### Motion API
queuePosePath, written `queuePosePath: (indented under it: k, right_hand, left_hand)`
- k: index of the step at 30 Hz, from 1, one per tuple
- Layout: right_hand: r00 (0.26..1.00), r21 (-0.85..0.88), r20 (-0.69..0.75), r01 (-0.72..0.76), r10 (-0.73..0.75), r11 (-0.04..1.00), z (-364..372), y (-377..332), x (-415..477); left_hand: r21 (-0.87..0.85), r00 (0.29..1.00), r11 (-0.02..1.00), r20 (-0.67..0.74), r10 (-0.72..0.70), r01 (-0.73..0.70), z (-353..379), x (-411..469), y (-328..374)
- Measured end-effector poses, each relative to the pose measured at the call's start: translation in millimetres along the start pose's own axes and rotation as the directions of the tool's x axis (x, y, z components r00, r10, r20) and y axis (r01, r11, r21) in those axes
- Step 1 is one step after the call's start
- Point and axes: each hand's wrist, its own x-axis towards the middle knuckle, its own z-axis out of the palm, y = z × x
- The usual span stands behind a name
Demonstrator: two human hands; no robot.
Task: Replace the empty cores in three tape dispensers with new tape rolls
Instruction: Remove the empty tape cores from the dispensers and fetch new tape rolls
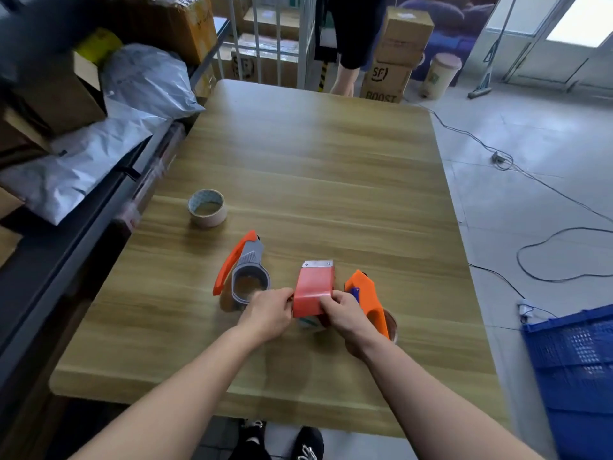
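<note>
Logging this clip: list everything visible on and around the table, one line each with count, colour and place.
Red dispenser: 1, red with metal blade edge, held near table's front centre.
Grey dispenser: 1, grey with orange handle, on table left of the red one.
Orange dispenser: 1, orange, on table right of the red one.
Tape roll: 1, pale beige, on table, left, apart from the dispensers.
Table: 1, light wood.
Mailer bags: several, grey-white, shelf at left.
Cardboard boxes: several, brown, behind table.
Crate: 1, blue, floor at right.
Cables: black, floor at right.
Left hand: grips red dispenser's left side.
Right hand: grips its right side.
</note>
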Motion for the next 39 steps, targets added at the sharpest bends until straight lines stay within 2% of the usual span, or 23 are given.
queuePosePath:
  k: [2,4,7,10,15,21,23,26,29,32,35,39]
  right_hand:
    - [0.997,0.174,-0.009,-0.074,0.076,0.982,-1.2,-5.7,-0.4]
    - [0.992,0.327,-0.001,-0.121,0.128,0.937,-1.8,-9.0,1.5]
    - [0.987,0.490,0.052,-0.160,0.155,0.857,-0.1,-17.1,5.1]
    - [0.979,0.579,0.125,-0.205,0.162,0.789,0.2,-29.5,6.3]
    - [0.975,0.682,0.164,-0.223,0.152,0.697,-2.3,-51.4,12.6]
    - [0.981,0.789,0.138,-0.190,0.133,0.585,14.8,-77.3,14.6]
    - [0.982,0.815,0.131,-0.186,0.137,0.549,23.1,-87.5,15.3]
    - [0.983,0.827,0.148,-0.184,0.110,0.531,30.5,-101.7,18.0]
    - [0.981,0.834,0.185,-0.183,0.048,0.521,36.2,-116.2,19.2]
    - [0.980,0.826,0.201,-0.168,-0.003,0.539,42.0,-127.3,18.4]
    - [0.975,0.794,0.223,-0.187,0.009,0.579,47.5,-132.8,18.1]
    - [0.964,0.763,0.267,-0.206,-0.008,0.612,53.9,-139.6,14.2]
  left_hand:
    - [-0.314,0.995,0.946,0.073,-0.062,0.082,-8.1,3.4,1.8]
    - [-0.496,0.987,0.857,0.138,-0.077,0.136,-18.6,5.5,4.1]
    - [-0.605,0.985,0.781,0.158,-0.075,0.157,-34.5,10.5,4.9]
    - [-0.703,0.986,0.697,0.165,-0.039,0.145,-49.3,17.3,7.8]
    - [-0.702,0.995,0.710,0.101,0.010,0.064,-74.8,23.1,18.3]
    - [-0.565,0.998,0.823,-0.013,0.064,-0.060,-98.0,25.8,17.5]
    - [-0.520,0.994,0.848,-0.089,0.065,-0.102,-104.5,24.6,19.8]
    - [-0.489,0.972,0.855,-0.226,0.066,-0.172,-115.3,22.6,18.8]
    - [-0.474,0.949,0.848,-0.302,0.097,-0.237,-125.7,18.2,14.5]
    - [-0.492,0.941,0.831,-0.323,0.101,-0.258,-133.5,14.4,6.2]
    - [-0.469,0.940,0.843,-0.322,0.114,-0.263,-140.6,14.1,-5.2]
    - [-0.540,0.952,0.808,-0.294,0.080,-0.235,-152.9,16.9,-16.7]
